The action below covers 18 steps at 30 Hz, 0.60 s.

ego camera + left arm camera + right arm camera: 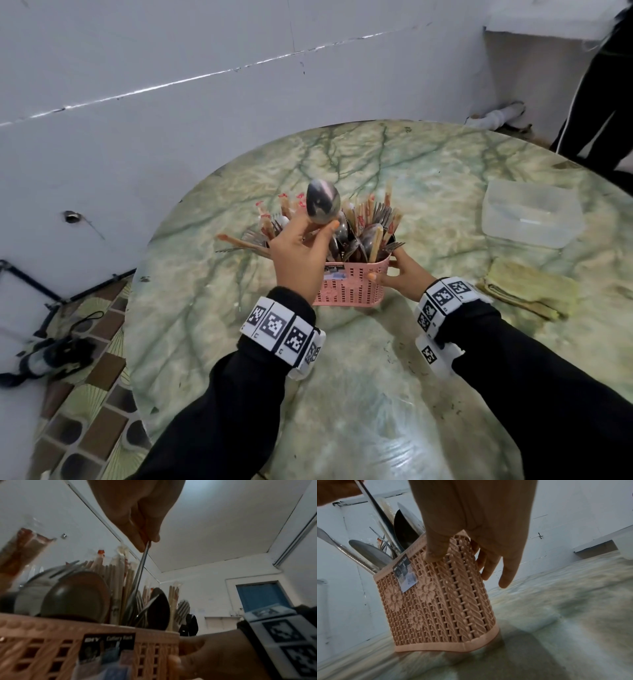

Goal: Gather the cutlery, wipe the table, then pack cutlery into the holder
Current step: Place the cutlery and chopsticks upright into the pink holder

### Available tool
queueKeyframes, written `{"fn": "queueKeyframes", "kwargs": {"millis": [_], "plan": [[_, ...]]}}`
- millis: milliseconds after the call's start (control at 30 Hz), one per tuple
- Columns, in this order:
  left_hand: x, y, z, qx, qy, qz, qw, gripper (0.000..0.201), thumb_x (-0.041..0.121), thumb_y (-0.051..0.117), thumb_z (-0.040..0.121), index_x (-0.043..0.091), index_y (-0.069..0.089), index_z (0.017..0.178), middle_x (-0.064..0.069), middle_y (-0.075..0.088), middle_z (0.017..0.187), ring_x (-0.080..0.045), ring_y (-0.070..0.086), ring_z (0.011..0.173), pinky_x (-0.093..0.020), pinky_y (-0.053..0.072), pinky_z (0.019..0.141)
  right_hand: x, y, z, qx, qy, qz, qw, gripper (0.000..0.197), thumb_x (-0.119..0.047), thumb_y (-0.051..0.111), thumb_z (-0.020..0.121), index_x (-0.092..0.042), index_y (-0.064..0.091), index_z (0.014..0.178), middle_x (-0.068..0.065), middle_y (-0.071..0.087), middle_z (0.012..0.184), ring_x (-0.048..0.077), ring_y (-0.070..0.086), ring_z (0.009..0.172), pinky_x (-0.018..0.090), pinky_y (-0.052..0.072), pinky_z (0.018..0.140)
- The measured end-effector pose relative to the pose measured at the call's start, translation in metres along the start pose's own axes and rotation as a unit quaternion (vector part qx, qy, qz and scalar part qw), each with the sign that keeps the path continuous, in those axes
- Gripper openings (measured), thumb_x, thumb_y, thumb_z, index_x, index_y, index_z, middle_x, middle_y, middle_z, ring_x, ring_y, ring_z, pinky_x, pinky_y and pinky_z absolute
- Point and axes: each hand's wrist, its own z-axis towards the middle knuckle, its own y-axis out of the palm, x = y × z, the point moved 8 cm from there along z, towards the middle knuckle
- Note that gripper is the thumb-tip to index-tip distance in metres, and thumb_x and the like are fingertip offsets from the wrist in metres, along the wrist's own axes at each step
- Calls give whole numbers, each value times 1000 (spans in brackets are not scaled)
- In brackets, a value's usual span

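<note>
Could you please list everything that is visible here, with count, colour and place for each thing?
spoon: one, silver, bowl up above the holder, handle reaching down into it
holder: one, pink, on the table, full of spoons, forks and wrapped chopsticks
table: one, green marble pattern, round
container: one, clear plastic, far right of the table
cloth: one, yellow-green, folded, right of the holder
bystander: one, dark clothes, top right
left hand: pinches the spoon
right hand: fingers grip the holder's rim
</note>
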Motion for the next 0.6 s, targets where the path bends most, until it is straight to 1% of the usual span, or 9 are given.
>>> {"fn": "queueKeyframes", "kwargs": {"millis": [67,100,133,233,300,367,433,533,600], "plan": [[-10,8,-1,-17,6,16,1000,19,9,67,79,16,67,97,12,66,84,-1,64,79,-24,54,75,1,0,0,2,-2,1,1000,55,-5,65,84,-13,37,131,-4,52,115,14,46,113,30,40,90],[-14,13,-2,-31,10,29,999,16,9,67,79,12,69,95,5,69,85,-10,65,78,-29,55,75,1,0,0,2,-2,2,1000,56,-5,65,84,-13,37,131,-3,52,115,15,47,113,31,40,89],[-19,18,-5,-46,13,45,998,14,7,67,79,7,69,93,-2,71,85,-15,66,76,-30,55,73,1,-1,1,0,-3,3,1000,56,-6,65,84,-13,37,132,-3,53,115,16,47,114,31,41,89],[-34,28,-14,-85,7,118,989,7,4,68,79,0,68,85,-11,70,78,-11,61,67,-16,52,64,2,-1,1,-2,0,2,1000,59,-8,66,84,-16,35,134,-4,53,117,15,47,114,31,40,88],[-43,33,-18,-109,-3,175,978,8,6,66,82,-1,65,82,-13,67,79,-16,60,69,-24,53,66,3,-1,2,1,1,4,1000,61,-8,66,84,-17,34,135,-3,52,119,15,47,115,31,40,87],[-46,39,-20,-136,-11,239,961,13,9,62,86,-3,63,90,-14,64,96,-23,61,87,-33,52,84,4,-1,2,2,2,3,1000,61,-6,65,84,-16,34,135,-3,52,119,14,47,114,30,39,86],[-45,39,-20,-142,-37,270,952,24,12,61,87,-1,60,107,-9,55,118,-20,54,108,-30,43,100,4,-1,2,1,0,1,1000,61,-7,66,84,-15,35,135,-2,52,119,16,47,114,31,40,87],[-36,31,-19,-98,-63,230,966,49,16,67,82,7,47,125,-5,46,126,-15,48,115,-28,41,102,4,-2,3,2,-2,-1,1000,64,-8,67,83,-16,33,137,-1,53,122,16,48,115,33,41,90],[-27,24,-17,-67,-51,196,977,50,16,65,83,9,43,128,-4,49,122,-15,51,108,-27,45,96,5,-2,3,2,2,-1,1000,64,-8,67,82,-16,34,137,-4,52,119,16,47,115,33,41,91]]}}
